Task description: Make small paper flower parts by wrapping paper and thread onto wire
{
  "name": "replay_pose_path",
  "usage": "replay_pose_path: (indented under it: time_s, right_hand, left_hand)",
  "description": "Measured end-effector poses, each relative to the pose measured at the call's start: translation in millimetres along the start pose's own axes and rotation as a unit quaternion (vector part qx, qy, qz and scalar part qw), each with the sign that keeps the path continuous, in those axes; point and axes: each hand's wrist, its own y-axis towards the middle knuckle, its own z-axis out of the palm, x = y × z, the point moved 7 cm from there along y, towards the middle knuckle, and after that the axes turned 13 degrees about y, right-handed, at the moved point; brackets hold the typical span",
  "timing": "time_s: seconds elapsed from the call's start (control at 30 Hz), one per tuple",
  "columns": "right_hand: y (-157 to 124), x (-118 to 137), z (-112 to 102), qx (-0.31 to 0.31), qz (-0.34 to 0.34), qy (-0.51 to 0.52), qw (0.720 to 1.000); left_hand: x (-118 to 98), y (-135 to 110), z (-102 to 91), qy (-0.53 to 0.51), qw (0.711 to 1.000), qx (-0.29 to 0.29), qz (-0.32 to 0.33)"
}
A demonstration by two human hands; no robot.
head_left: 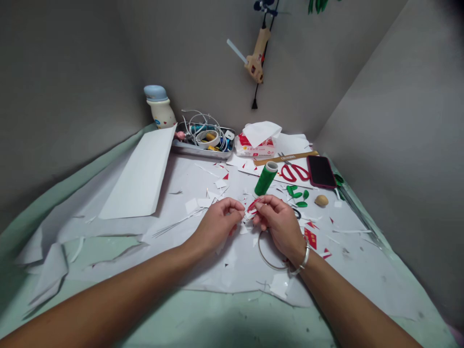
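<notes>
My right hand [277, 220] is closed in a pinch on a small red-and-white piece [253, 207], whose exact kind I cannot make out. Facing it, my left hand [221, 220] has thumb and forefinger pressed together; anything between them is too small to tell. The fingertips of both hands are close but apart. Just behind them stands a spool of green thread [265, 180], slightly tilted. A bundle of thin wires [181, 221] lies beside my left hand. Under my right wrist rests a thin round hoop [266, 258]. Small green leaves [297, 195] lie behind my right hand.
Paper scraps litter the white sheet [203, 270]. At the back stand a metal tray [203, 152] of supplies, a tissue pack [255, 145] and a bottle [159, 106]. Red-handled scissors [295, 172], a ruler [286, 158] and a phone [321, 170] lie right. A glue gun [258, 55] hangs above.
</notes>
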Motion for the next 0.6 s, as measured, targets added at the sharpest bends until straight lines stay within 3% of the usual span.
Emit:
replay_pose_path:
  time_s: [0.6]
  right_hand:
    - [0.5,-0.1,-0.3,-0.001,0.0,-0.009,1.0]
  left_hand:
    - [6.5,2.3,2.0,0.021,0.999,0.021,-0.026]
